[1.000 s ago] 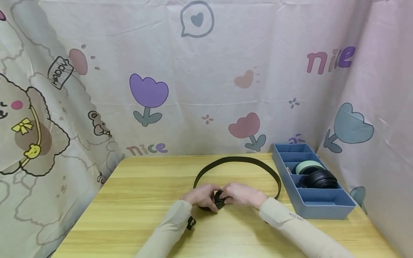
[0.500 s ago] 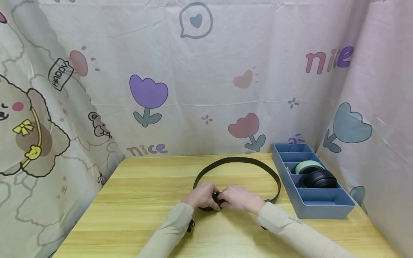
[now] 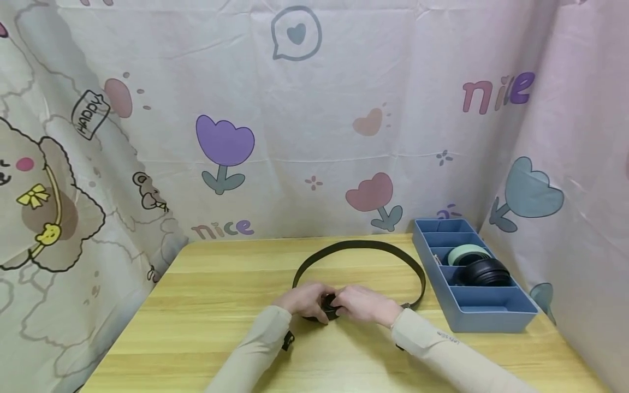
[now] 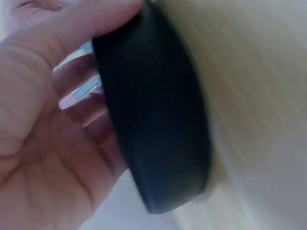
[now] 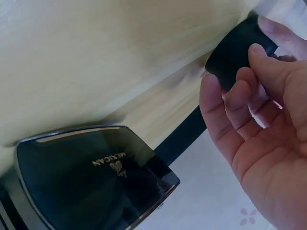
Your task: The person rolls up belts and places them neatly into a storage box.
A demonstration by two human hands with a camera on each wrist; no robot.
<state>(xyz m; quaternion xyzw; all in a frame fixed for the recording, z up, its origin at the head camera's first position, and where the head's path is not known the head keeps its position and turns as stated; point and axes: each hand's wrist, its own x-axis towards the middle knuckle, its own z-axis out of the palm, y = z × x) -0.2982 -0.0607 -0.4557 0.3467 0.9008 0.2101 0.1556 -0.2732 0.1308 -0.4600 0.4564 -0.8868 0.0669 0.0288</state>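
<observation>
A black belt [image 3: 363, 244] stands on edge on the wooden table, its strap curving in a wide loop behind the hands. The left hand [image 3: 306, 300] holds the belt's small rolled coil [image 3: 332, 313], thumb on the near side. In the left wrist view the strap's dark outer face [image 4: 158, 115] fills the space beside the thumb. From the right, the right hand [image 3: 363, 303] pinches the coil with thumb and fingertips. A glossy buckle [image 5: 96, 177] marked "MEXICAN" lies near the right wrist, mostly hidden by that arm in the head view.
A blue divided box [image 3: 496, 323] stands at the table's right side. In its compartments sit a black rolled item [image 3: 486, 273] and a pale green one [image 3: 464, 253]. A patterned curtain [image 3: 295, 120] hangs behind the table [image 3: 196, 327].
Both hands stay at the coil while their fingers shift slightly around it. The wide loop keeps nearly the same shape. The head view has moved a little.
</observation>
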